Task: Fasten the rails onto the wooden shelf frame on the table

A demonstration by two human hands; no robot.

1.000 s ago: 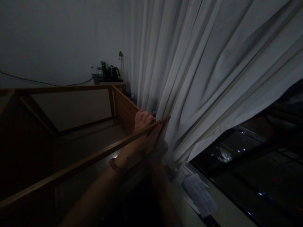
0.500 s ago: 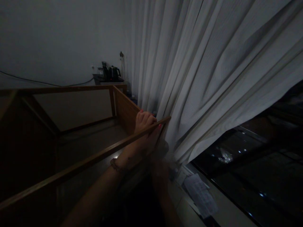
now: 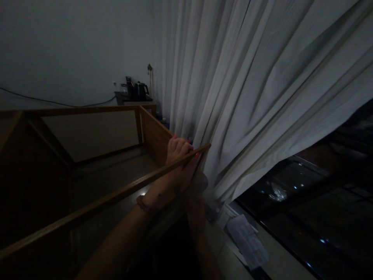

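Brown wood makes the open frame [image 3: 116,195], which fills the left and middle, its near corner just beside the white curtain [image 3: 227,97]. The left hand [image 3: 178,151] is bent over the top edge of the end panel [image 3: 154,132]. The right hand [image 3: 196,212] is blurred, lower down; I cannot tell what its fingers do. If the left hold loosens, the panel may shift; the curtain, being so near, could be caught.
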